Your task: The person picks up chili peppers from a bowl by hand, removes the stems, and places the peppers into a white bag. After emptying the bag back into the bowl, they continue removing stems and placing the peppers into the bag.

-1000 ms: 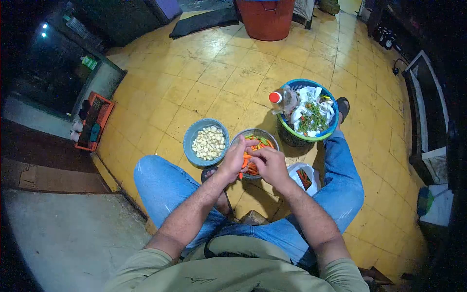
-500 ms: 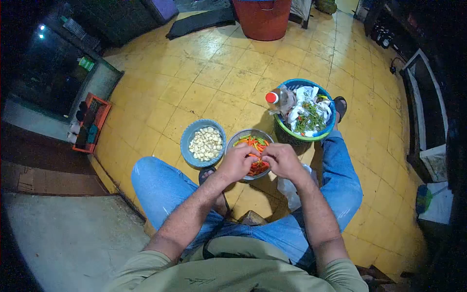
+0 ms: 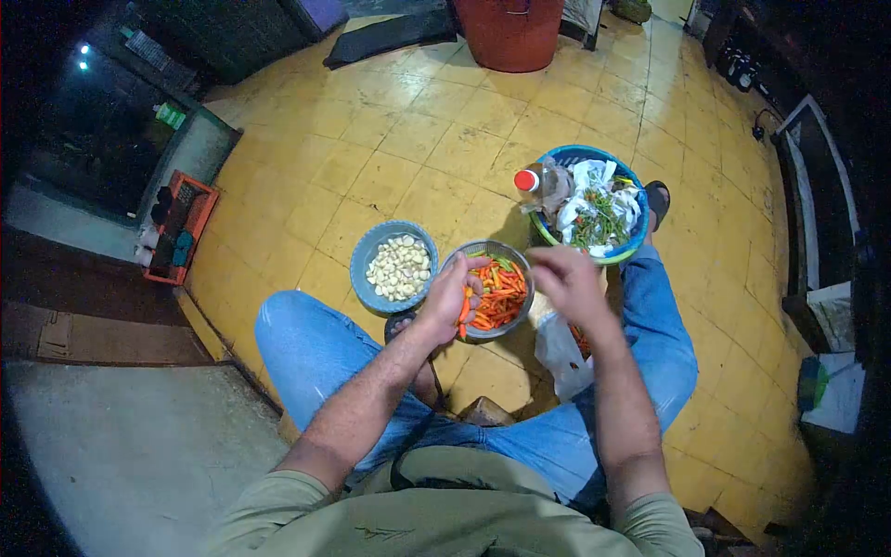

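Observation:
My left hand (image 3: 453, 299) is closed loosely around a few orange-red chili peppers (image 3: 463, 314) at the left rim of a grey colander (image 3: 483, 245). Inside the colander lie many red, orange and some green chilies (image 3: 502, 302). To its right, my right hand (image 3: 568, 286) is raised with bent fingers pinched together; whatever is between the fingertips is too small to make out. A blue-grey bowl (image 3: 360, 275) of peeled garlic cloves (image 3: 400, 267) stands left of the colander.
Beyond my right hand, a blue and green basket (image 3: 639, 243) holds green stems, white plastic and a red-capped bottle (image 3: 527, 180). A plastic bag (image 3: 562, 357) with chilies lies by my right leg. A red tub (image 3: 510, 37) and orange crate (image 3: 186, 227) stand farther off.
My hands were together over the colander; the right has moved away to the right. The left has turned, showing the chilies in it. The view has shifted slightly.

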Action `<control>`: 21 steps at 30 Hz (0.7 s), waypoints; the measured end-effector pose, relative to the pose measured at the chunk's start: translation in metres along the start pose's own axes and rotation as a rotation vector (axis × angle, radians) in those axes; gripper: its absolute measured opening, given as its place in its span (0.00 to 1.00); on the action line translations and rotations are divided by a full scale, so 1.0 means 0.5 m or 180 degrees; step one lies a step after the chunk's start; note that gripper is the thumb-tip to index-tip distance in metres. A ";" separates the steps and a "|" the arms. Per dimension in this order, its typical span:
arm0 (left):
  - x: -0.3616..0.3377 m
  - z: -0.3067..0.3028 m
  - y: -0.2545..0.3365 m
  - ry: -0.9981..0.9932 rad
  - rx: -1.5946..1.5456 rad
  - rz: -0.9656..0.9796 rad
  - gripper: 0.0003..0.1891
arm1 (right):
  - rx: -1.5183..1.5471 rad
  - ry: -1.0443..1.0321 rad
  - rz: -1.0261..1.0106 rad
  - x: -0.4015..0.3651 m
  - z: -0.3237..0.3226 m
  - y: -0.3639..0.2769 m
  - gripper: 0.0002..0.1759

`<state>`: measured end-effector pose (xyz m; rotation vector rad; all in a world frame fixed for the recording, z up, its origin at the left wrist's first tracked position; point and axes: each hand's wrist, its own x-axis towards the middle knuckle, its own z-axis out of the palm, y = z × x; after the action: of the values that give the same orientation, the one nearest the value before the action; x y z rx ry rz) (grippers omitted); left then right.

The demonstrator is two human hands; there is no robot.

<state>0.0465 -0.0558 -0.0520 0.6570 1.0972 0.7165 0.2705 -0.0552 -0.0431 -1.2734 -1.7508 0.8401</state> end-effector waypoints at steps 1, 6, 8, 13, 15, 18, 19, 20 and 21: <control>0.001 -0.001 -0.003 -0.0013 -0.0048 0.0047 0.30 | 0.0008 -0.0201 -0.0336 -0.008 0.024 -0.031 0.15; 0.023 0.005 -0.035 0.0104 -0.0208 0.0168 0.30 | -0.0216 -0.0184 -0.1231 -0.032 0.127 -0.064 0.14; 0.000 0.015 -0.013 0.0100 -0.0382 -0.0032 0.29 | 0.0164 0.0011 -0.1133 -0.021 0.128 -0.054 0.12; -0.008 0.008 -0.008 -0.0224 0.0003 -0.0105 0.21 | 0.1496 0.0069 0.0692 -0.020 0.121 0.005 0.08; -0.004 0.009 -0.010 -0.0335 0.0046 -0.0016 0.19 | 0.2371 0.0171 0.1108 -0.018 0.118 0.008 0.06; -0.005 0.015 -0.008 -0.0300 0.0283 0.0085 0.14 | 0.3037 0.0267 0.1502 -0.013 0.105 -0.015 0.06; -0.005 0.016 -0.008 -0.0219 0.0271 0.0198 0.13 | 0.3040 0.0266 0.1481 -0.012 0.104 -0.014 0.07; -0.005 0.017 -0.008 -0.0136 0.0260 0.0311 0.13 | 0.3043 0.0268 0.1480 -0.011 0.103 -0.010 0.07; -0.004 0.017 -0.008 -0.0137 0.0265 0.0310 0.13 | 0.2896 0.0162 0.1493 -0.011 0.104 -0.004 0.08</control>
<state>0.0546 -0.0607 -0.0513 0.7977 1.0654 0.7397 0.2247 -0.0641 -0.0665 -1.0321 -0.8087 1.6079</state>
